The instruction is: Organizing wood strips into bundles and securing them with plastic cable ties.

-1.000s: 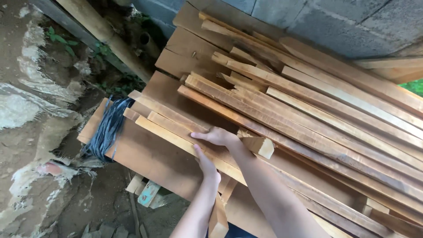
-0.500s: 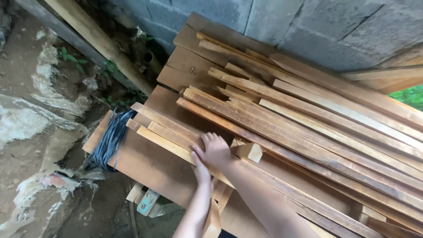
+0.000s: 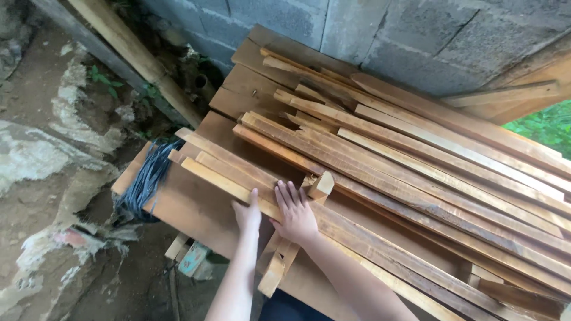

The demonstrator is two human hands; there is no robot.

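A pile of long wooden slats [image 3: 416, 172] lies slantwise on a stack of brown boards [image 3: 196, 208]. My left hand [image 3: 247, 215] grips the near edge of the lowest pale slat [image 3: 220, 181], thumb on top. My right hand [image 3: 293, 214] rests flat, fingers together, on the slats just beside it. A short wooden block [image 3: 320, 185] sticks up right by my right fingertips. Both forearms reach in from the bottom of the view.
A bundle of dark blue-black cord [image 3: 146, 178] lies on the boards' left end. A grey block wall [image 3: 380, 35] stands behind the pile. A thick pole [image 3: 137, 59] leans at the upper left. Muddy ground with stones [image 3: 47, 178] lies left; wood scraps [image 3: 190, 258] lie below.
The view has shifted, so the pile sits lower. My right hand has slid onto the slats and lies flat; my left hand now holds the lowest slat's edge.
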